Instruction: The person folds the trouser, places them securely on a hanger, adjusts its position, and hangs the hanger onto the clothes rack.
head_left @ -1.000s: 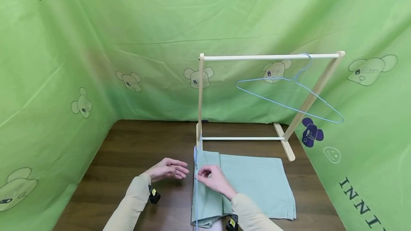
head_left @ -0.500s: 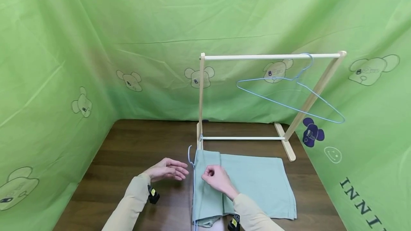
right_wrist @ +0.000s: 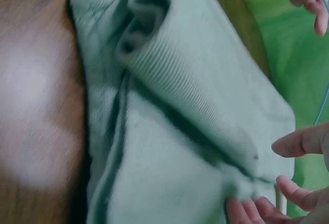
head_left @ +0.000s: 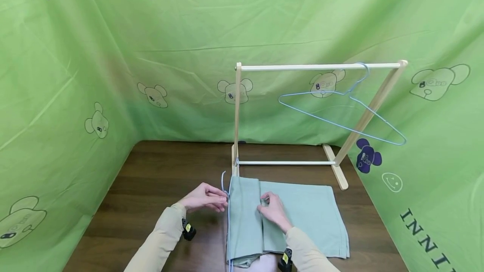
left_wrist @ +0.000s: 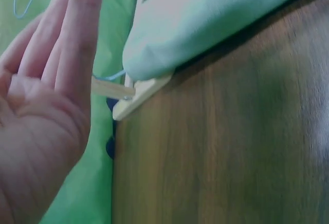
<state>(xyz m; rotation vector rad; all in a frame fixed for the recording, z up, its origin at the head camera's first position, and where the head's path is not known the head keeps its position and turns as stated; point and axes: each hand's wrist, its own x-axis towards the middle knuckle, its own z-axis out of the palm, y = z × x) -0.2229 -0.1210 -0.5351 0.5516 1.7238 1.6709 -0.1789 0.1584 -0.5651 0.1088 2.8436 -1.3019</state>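
Note:
A pale green folded cloth [head_left: 306, 217] lies on the table, its left part turned back into a thick flap. Along the flap's left side runs a thin blue clothes hanger [head_left: 229, 230], seen almost edge-on, with its hook pointing left. My left hand [head_left: 206, 197] pinches the hanger near its neck. In the left wrist view, the long fingers [left_wrist: 77, 44] look fairly straight and their tips are cut off. My right hand [head_left: 275, 210] hovers at the flap's right edge. Its fingers [right_wrist: 300, 190] are spread, thumb apart, just over the cloth.
A wooden rack [head_left: 317, 68] stands behind the cloth, its left foot reaching almost to the cloth. A second blue hanger [head_left: 340, 127] hangs from its top rail. Green printed curtains [head_left: 181, 24] close in the brown table [head_left: 166, 167] at the back and both sides.
The right hand has let go of the hanger and moved right to the flap's edge. The hanger's hook has swung left. My left hand has moved slightly right, up to the hanger.

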